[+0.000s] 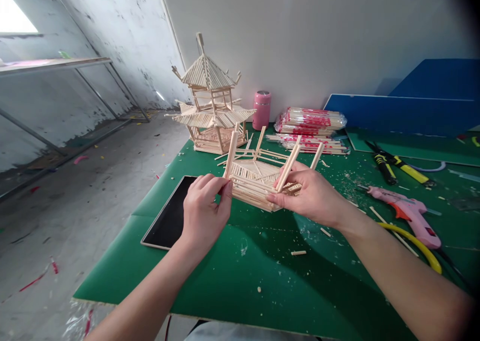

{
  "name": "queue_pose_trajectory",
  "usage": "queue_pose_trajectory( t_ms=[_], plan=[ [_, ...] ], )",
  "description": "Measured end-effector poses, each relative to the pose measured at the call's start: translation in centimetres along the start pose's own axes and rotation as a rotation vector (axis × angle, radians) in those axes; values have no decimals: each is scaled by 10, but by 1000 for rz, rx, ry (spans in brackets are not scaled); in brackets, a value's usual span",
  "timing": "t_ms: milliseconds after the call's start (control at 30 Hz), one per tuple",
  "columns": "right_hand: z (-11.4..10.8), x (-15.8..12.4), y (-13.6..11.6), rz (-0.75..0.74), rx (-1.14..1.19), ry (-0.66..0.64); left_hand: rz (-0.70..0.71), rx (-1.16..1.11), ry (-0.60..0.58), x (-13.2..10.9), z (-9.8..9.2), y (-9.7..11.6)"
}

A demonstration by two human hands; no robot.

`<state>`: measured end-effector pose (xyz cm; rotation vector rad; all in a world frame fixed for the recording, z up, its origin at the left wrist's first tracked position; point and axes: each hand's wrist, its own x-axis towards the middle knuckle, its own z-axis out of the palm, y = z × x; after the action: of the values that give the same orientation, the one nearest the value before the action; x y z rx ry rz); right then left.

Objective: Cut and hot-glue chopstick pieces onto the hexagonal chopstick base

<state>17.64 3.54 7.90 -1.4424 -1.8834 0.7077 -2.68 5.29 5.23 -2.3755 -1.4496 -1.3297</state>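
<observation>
One stick frame (250, 195) is pinched between fingers of left hand (205, 207) and right hand (310, 193), well inside the green table's (228, 281) near edge.

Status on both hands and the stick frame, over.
Right hand gripping stick frame, right side. Left hand pinching at left post base. Glue gun apart, to the right.

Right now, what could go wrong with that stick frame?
Thin uprights on the stick frame might snap or loosen if the left hand and right hand squeeze or twist. Pushed forward, it could knock the pagoda model behind. The pink glue gun lies near the right forearm; a swing might catch it.
</observation>
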Motion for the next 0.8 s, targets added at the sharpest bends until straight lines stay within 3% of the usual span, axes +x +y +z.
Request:
queue_pose_trajectory(
  t_ms=[800],
  plan=[
    [2,0,4,-64,-31,35,-30,-6,-25,0,-2,0]
  ],
)
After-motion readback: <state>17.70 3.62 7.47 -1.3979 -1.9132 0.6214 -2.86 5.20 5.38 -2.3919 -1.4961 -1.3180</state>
